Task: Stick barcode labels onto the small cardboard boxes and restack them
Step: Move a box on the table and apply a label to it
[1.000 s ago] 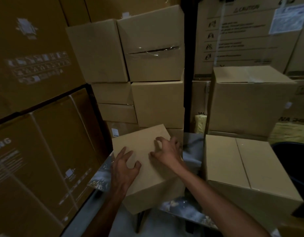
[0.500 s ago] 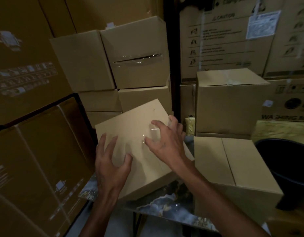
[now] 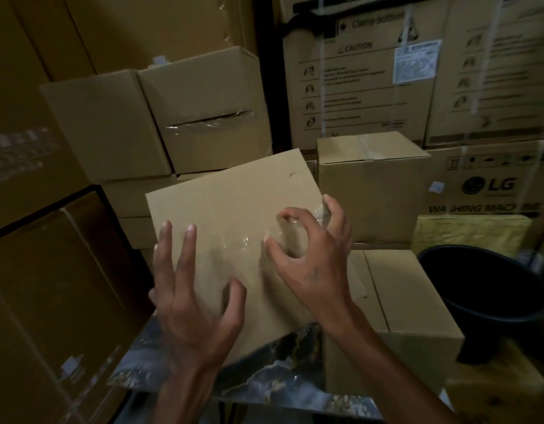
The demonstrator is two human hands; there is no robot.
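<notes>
I hold a small box (image 3: pixel 234 228) tilted up in front of me, above a marble-patterned table (image 3: pixel 283 381). My left hand (image 3: pixel 194 301) lies spread on its face, fingers straight and thumb out, at the lower left. My right hand (image 3: pixel 310 258) curls over the right side, fingertips hooked at a strip of clear tape (image 3: pixel 295 224) that runs across the face; whether they pinch the tape I cannot tell. The two hands are apart. I see no barcode label on the box's face. Behind it stands a stack of plain boxes (image 3: pixel 160 123). To the right sit two more, one (image 3: pixel 371 185) above the other (image 3: pixel 402 304), beside a black bucket (image 3: pixel 484 286). Big cartons at the back read "CAUTION" (image 3: pixel 356 47) and "LG" over "WASHING MACHINE" (image 3: pixel 490 194); a white sticker's (image 3: pixel 416 61) print is too small to read.
</notes>
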